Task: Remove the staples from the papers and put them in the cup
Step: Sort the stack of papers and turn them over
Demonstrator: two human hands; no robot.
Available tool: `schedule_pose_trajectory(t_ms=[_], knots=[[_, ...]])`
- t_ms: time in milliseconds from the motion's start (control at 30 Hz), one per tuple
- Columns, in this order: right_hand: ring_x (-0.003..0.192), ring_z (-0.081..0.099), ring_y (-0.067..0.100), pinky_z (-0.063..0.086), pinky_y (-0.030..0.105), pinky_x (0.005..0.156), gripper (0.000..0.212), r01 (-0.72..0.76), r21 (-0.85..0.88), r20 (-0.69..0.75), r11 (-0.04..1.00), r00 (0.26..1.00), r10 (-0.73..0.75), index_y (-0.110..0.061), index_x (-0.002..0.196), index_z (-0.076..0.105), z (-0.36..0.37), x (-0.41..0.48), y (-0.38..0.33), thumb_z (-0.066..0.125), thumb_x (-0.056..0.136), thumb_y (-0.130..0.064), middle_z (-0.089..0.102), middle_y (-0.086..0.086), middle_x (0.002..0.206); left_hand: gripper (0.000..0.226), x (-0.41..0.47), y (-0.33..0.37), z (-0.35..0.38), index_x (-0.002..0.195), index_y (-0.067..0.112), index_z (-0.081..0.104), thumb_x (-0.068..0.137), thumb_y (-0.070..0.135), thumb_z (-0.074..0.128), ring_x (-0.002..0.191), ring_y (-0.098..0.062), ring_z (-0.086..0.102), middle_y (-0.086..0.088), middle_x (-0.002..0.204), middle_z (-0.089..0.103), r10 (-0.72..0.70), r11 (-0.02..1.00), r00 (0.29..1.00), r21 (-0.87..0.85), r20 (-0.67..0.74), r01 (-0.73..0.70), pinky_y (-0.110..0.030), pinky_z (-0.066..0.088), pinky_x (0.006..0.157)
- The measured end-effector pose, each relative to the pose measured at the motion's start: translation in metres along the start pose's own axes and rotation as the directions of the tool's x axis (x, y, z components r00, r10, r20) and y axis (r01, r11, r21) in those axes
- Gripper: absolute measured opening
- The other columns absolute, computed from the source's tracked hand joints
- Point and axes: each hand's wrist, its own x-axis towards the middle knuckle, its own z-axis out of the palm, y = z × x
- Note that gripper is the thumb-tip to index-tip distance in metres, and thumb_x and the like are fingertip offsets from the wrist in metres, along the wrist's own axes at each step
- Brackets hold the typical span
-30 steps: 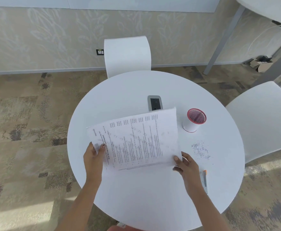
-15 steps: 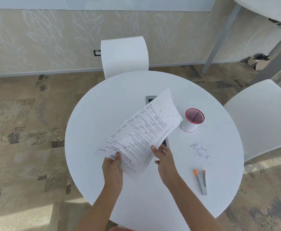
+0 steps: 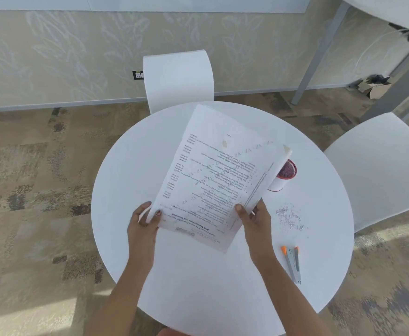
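A stack of printed papers [image 3: 213, 175] is held up above the round white table [image 3: 198, 287], text upside down to me. My left hand [image 3: 142, 226] grips its near left corner and my right hand [image 3: 254, 219] grips its near right edge. The papers partly hide a white cup [image 3: 284, 177] with a red rim, standing to the right. A small pile of loose staples [image 3: 289, 218] lies on the table right of my right hand. A grey staple remover [image 3: 292, 264] with orange tips lies nearer, by the right edge.
A white chair [image 3: 178, 78] stands at the far side of the table and another white chair [image 3: 378, 166] at the right. A second table's leg [image 3: 319, 52] rises at the back right. Patterned carpet surrounds the table.
The papers have turned from lying sideways to pointing away from me and are lifted higher. My hands shifted along the near edge, and the sheets now cover the device at the table's middle.
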Motion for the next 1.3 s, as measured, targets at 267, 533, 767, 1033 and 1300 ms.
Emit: schedule_pose_trajectory(t_ms=[267,533,767,1033,1300], knots=[[0.1,0.066,0.006,0.053,0.02,0.083,0.023,0.138,-0.141,0.046,0.98,0.99,-0.132,-0.02,0.114,0.061,0.001,-0.001,-0.005,0.057,0.094,-0.008,0.071,-0.006,0.107,0.021,0.01,0.024,0.02,0.115,0.02,0.064,0.095,0.019,0.061,0.1,-0.006,0.069,0.012,0.107,0.074,0.172,0.776,0.947,0.556,0.27,-0.299,-0.02,0.051,0.087],[0.113,0.06,0.011,0.047,0.028,0.096,0.031,0.008,-0.005,0.029,1.0,1.0,-0.008,-0.015,0.12,0.058,-0.002,-0.018,0.02,0.06,0.089,-0.017,0.067,-0.002,0.118,0.009,-0.012,0.005,0.029,0.107,0.011,0.053,0.103,0.007,0.045,0.084,0.004,0.059,0.02,0.09,0.064,0.256,0.736,0.932,0.573,0.258,-0.361,-0.011,0.044,0.08],[0.113,0.061,0.011,0.047,0.033,0.1,0.028,-0.086,-0.073,0.009,0.994,0.996,0.087,-0.014,0.123,0.058,-0.004,-0.025,0.036,0.053,0.096,-0.009,0.067,-0.002,0.119,0.012,-0.026,-0.002,0.032,0.093,0.009,0.047,0.103,0.003,0.042,0.067,0.002,0.051,0.017,0.074,0.059,0.292,0.747,0.931,0.556,0.219,-0.366,-0.009,0.041,0.065],[0.115,0.06,0.014,0.047,0.028,0.097,0.029,-0.124,-0.03,-0.008,0.992,0.992,0.124,-0.012,0.12,0.06,-0.001,-0.033,0.046,0.059,0.092,-0.014,0.067,0.0,0.119,0.023,-0.028,-0.015,0.028,0.093,0.025,0.046,0.105,0.008,0.038,0.067,-0.002,0.049,0.018,0.076,0.056,0.356,0.735,0.927,0.578,0.117,-0.355,-0.017,0.037,0.062],[0.111,0.061,0.01,0.047,0.027,0.097,0.025,-0.133,-0.067,-0.058,0.989,0.99,0.129,-0.011,0.121,0.059,0.003,-0.039,0.051,0.052,0.097,-0.011,0.067,0.0,0.119,0.024,-0.032,-0.023,0.023,0.092,0.024,0.044,0.104,0.003,0.039,0.065,-0.003,0.049,0.008,0.078,0.054,0.337,0.725,0.935,0.604,0.108,-0.331,-0.015,0.038,0.059]])
